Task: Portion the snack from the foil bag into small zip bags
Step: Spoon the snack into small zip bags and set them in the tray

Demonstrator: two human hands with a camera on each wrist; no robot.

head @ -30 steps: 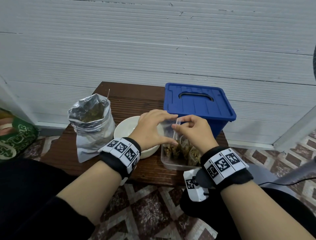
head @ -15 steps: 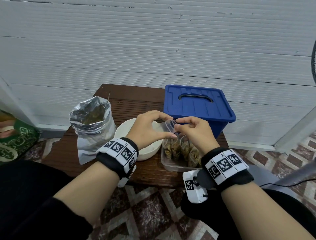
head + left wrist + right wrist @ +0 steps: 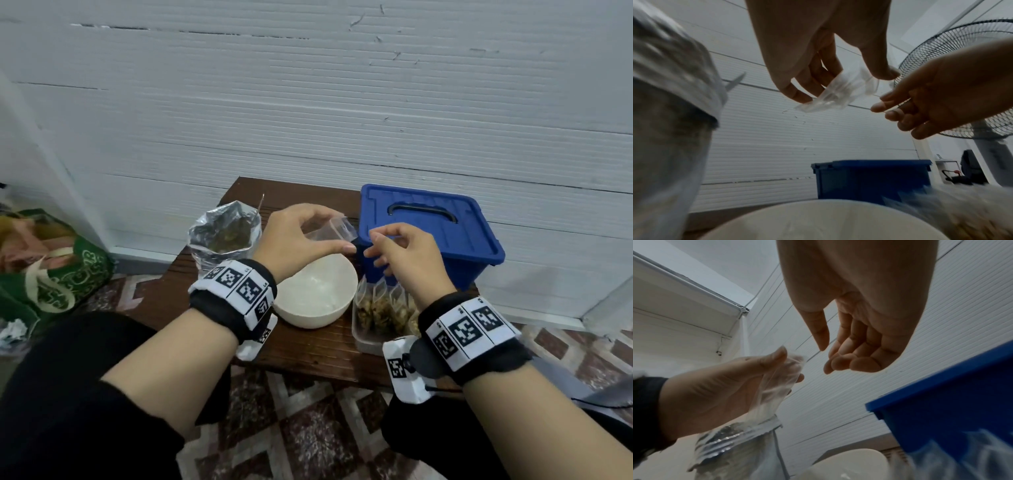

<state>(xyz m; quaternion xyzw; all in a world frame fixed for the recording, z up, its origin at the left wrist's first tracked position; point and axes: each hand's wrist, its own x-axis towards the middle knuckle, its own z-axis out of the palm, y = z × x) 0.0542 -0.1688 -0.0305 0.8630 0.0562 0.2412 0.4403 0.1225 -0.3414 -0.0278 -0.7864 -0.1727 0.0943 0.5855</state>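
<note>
The left hand (image 3: 294, 240) pinches an empty zip bag (image 3: 329, 231) above the bowl (image 3: 317, 294), probably catching spills, while the right hand (image 3: 404, 255) hangs released, holding nothing.

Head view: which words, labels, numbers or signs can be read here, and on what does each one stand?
No text can be read with certainty.
Left wrist band and right wrist band: black-and-white square code markers; the tiny characters beside them are too small to read.
Green bag: pale lettering or pattern, too blurred to read.
Blue box and foil bag: no label visible.
</note>
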